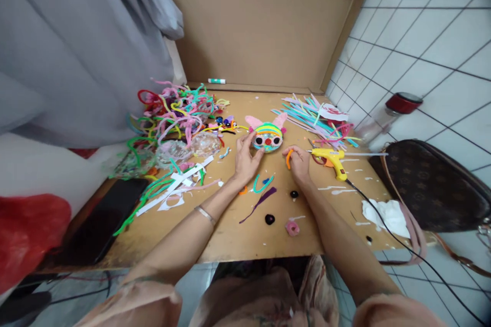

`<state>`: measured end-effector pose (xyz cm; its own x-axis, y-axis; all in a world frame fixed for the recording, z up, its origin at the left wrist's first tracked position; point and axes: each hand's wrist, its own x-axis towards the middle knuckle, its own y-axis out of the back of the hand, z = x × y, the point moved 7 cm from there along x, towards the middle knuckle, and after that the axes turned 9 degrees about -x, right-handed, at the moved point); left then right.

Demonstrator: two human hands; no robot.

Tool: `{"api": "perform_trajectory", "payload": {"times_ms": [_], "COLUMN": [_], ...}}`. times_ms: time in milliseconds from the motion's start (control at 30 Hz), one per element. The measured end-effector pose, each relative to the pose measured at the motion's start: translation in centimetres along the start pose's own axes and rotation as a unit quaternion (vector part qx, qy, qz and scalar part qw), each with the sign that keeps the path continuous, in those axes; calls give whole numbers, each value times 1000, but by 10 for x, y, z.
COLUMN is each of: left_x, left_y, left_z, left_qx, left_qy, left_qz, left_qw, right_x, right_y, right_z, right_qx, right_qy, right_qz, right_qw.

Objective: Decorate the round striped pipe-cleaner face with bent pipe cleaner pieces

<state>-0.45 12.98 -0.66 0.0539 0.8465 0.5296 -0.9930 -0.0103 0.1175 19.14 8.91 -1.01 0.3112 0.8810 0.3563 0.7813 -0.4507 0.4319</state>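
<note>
My left hand (246, 159) grips the left edge of a round craft animal face (273, 132) with pink ears, yellow and green stripes, black eyes and a red nose. The face stays on the table under my fingers. To its lower right, my right hand (299, 164) pinches a short curved orange pipe cleaner (288, 160), apart from the face. A yellow glue gun (329, 155) lies just right of that hand. Between my forearms are a teal bent pipe cleaner (256, 187), a purple strip (264, 197), black round pieces (270, 219) and a pink coil (292, 228).
A tangled pile of pipe cleaners (180, 112) covers the left, near clear plastic pieces and a black phone (105, 219). More pipe cleaners (307, 115) lie at back right. A bottle (391, 115), brown bag (448, 184), tissue (385, 217) and the gun's cord occupy the right.
</note>
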Motion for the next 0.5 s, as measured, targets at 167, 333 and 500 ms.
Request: {"api": "perform_trajectory", "payload": {"times_ms": [167, 333, 500], "left_x": [0, 0, 0], "left_y": [2, 2, 0], "left_z": [1, 1, -2], "left_qx": [5, 5, 5], "left_qy": [-9, -5, -8], "left_qz": [-9, -16, -11], "left_qw": [1000, 1000, 1000], "right_x": [-3, -1, 1], "right_y": [5, 2, -4], "right_z": [-7, -23, -22], "right_qx": [-21, -51, -58], "right_qy": [12, 84, 96], "right_qz": [39, 37, 19], "right_qw": [999, 994, 993]}}
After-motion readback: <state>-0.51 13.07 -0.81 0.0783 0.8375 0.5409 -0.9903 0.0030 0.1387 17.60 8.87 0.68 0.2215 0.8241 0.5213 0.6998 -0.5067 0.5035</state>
